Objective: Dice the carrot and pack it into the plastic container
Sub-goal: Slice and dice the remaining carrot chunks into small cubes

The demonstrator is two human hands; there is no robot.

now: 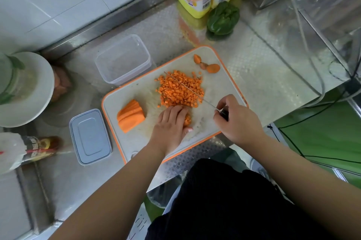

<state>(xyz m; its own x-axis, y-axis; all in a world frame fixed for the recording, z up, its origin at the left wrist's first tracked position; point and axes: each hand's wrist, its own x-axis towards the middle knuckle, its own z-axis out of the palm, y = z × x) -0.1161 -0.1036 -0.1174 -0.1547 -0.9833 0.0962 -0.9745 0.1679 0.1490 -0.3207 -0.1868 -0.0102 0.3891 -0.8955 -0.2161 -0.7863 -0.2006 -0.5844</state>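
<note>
Head view looks down on a steel bench point(263, 67) carrying an orange-rimmed cutting board point(125, 101). On the board lies a heap of diced carrot point(179, 91), with a fan of uncut carrot slices point(130, 115) toward the board's left edge and a few carrot ends point(207, 63) near its far right corner. The right hand point(237, 120) is clamped round the handle of a knife point(187, 87), whose thin blade lies across the heap. The left hand point(172, 124) rests with fingers bent over a small bunch of carrot at the near side of the heap, seemingly holding it down; how firmly it grips I cannot tell. The plastic container point(123, 60) stands on the bench just beyond the board's far left corner, with nothing in it, and its lid point(90, 136) lies off the board's near left corner.

By my reckoning dicing is well along but unfinished, and packing not begun. The chief risk is the blade meeting the left fingertips, since they sit close to the cutting line. Small cubes may also scatter off the board onto the bench if the heap is swept carelessly toward the container, whose rim sits higher than the board
</note>
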